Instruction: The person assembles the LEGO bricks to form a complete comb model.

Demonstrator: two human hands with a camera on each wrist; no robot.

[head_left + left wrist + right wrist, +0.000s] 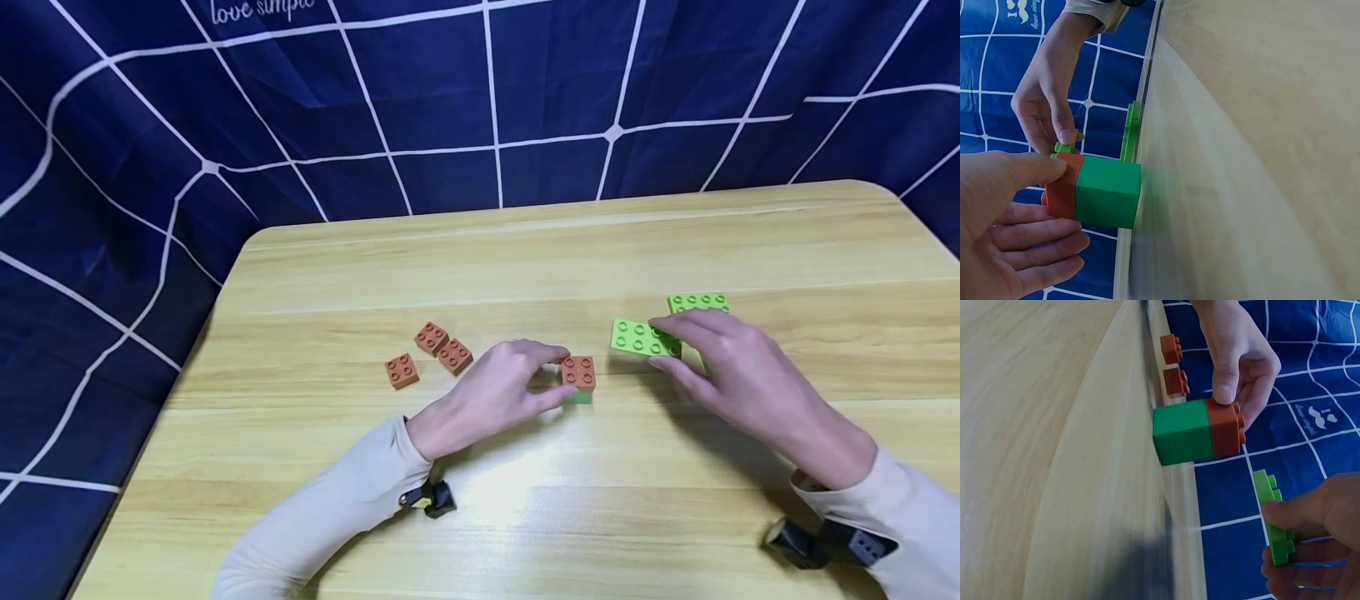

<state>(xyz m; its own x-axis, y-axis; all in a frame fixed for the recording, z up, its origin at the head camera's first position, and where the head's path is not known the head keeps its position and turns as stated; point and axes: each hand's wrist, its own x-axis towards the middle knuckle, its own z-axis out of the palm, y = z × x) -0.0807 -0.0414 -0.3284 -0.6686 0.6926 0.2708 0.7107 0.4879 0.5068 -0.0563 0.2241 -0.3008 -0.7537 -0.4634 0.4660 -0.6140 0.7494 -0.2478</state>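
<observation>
Left hand (506,387) and right hand (750,383) of a person at work over a pale wood-grain counter (525,283). The fingers of the left hand pinch a square orange plastic brick with 4 studs (578,372), the thumb and index finger on opposite sides; the remaining fingers extend loosely, as the left wrist view shows. This brick sits on top of a plain-sided green plastic block (1108,192), the 2 forming a short upright stack that stands on the counter between the hands. The fingers of the right hand grasp 1 end of a rectangular light-green plastic plate with 2 rows of studs (636,337); the plate is raised above the counter, studs upward and slightly tilted, to the right of the stack and apart from it. Another light-green studded plastic piece (697,301) lies on the counter behind the right hand, which partly hides it. To the left of the stack lie 3 loose orange plastic bricks (454,357), each with 4 studs: 2 touch, and 1 rests near them. Light-coloured sleeves (337,492) cover the forearms, with a small black device (441,501) at each wrist. A dark-blue cloth with white grid lines (555,92) hangs beyond the counter.
</observation>
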